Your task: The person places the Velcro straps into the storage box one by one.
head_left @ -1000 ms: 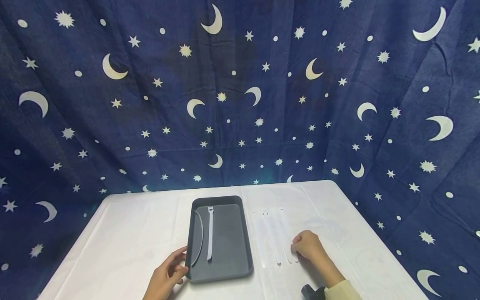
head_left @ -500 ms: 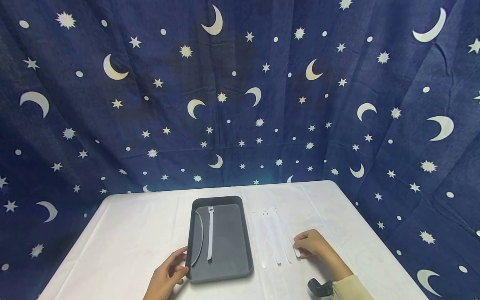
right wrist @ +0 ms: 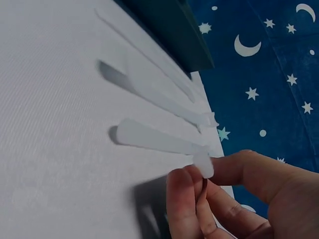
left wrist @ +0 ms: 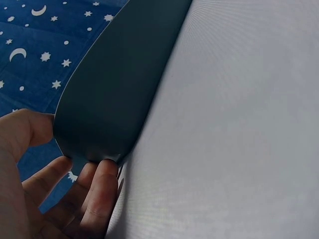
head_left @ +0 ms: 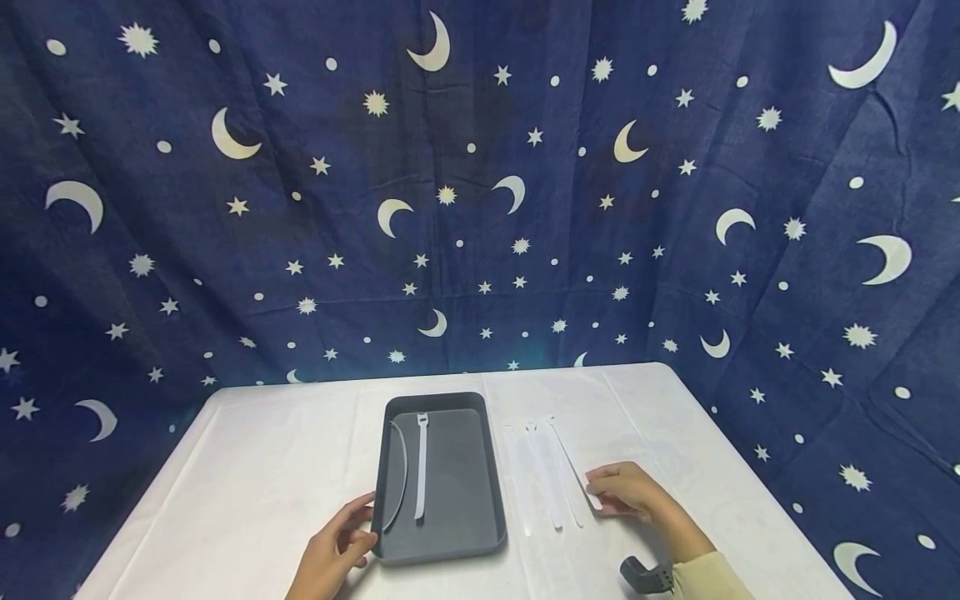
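My right hand (head_left: 626, 490) pinches the near end of a white cable tie (right wrist: 203, 166) between thumb and fingers. In the head view that tie slants away to the far left, its far end by the others. Beside it on the white cloth lie several white cable ties (head_left: 544, 475), faint against the table; the right wrist view shows one cable tie (right wrist: 154, 140) close to the pinching fingers. My left hand (head_left: 336, 546) holds the grey tray (head_left: 438, 557) at its near left corner, thumb at the rim and fingertips against the outer wall. Inside are a flat cable tie (head_left: 421, 467) and a bowed cable tie (head_left: 402, 475).
The white-covered table (head_left: 262, 475) runs back to a dark blue curtain (head_left: 480, 208) printed with moons and stars. A black device (head_left: 645, 577) is strapped at my right wrist, by a pale sleeve (head_left: 708, 577).
The near end of the rightmost tie has been taken up by my right hand and shifted slightly right, so the tie now slants. The left hand and tray have stayed in place.
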A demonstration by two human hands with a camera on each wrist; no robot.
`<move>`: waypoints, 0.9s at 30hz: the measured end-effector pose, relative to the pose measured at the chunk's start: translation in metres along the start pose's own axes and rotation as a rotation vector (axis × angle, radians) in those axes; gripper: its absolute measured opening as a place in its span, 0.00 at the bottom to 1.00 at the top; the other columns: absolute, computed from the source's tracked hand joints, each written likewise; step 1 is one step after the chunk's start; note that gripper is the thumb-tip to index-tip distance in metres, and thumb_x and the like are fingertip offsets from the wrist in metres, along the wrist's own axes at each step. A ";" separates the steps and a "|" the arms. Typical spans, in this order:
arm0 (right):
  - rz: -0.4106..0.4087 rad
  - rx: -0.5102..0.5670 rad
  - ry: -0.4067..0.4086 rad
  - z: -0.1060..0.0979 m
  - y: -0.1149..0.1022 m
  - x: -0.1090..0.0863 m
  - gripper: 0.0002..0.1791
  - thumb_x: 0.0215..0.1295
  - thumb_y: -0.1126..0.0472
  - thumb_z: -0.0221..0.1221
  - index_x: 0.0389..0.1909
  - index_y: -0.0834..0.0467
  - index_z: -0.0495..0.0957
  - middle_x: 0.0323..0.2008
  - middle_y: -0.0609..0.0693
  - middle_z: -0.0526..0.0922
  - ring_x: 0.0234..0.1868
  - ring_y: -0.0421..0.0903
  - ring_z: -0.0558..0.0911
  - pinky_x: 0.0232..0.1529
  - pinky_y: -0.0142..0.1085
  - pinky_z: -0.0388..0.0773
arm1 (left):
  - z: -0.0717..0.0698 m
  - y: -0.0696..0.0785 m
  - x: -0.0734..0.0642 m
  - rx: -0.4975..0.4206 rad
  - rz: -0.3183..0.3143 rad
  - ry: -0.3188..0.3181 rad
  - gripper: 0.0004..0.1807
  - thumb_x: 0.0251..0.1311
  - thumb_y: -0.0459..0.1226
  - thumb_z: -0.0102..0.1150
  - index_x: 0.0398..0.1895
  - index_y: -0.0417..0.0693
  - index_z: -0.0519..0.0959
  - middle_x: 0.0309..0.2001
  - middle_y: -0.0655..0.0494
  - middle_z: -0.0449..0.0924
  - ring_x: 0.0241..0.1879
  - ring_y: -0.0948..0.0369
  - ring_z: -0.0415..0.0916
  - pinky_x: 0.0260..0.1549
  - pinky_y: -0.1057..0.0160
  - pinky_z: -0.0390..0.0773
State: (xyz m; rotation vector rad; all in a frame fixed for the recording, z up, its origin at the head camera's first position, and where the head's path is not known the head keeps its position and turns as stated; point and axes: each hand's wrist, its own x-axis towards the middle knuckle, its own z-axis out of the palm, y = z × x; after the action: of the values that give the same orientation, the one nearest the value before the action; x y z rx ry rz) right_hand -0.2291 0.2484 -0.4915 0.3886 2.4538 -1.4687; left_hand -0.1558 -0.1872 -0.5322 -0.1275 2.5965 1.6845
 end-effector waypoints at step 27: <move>-0.104 0.317 -0.242 -0.016 -0.042 -0.004 0.30 0.62 0.66 0.62 0.61 0.78 0.67 0.44 0.57 0.81 0.34 0.40 0.85 0.37 0.31 0.86 | -0.001 0.002 0.001 -0.001 -0.029 -0.014 0.33 0.61 0.46 0.65 0.68 0.47 0.68 0.55 0.45 0.79 0.37 0.64 0.81 0.28 0.67 0.83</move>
State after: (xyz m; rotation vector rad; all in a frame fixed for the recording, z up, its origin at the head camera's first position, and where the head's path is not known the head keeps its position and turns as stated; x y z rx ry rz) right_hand -0.2419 0.2435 -0.4483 0.1316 2.0857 -1.8361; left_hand -0.1566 -0.1878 -0.5301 -0.1514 2.5713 1.6709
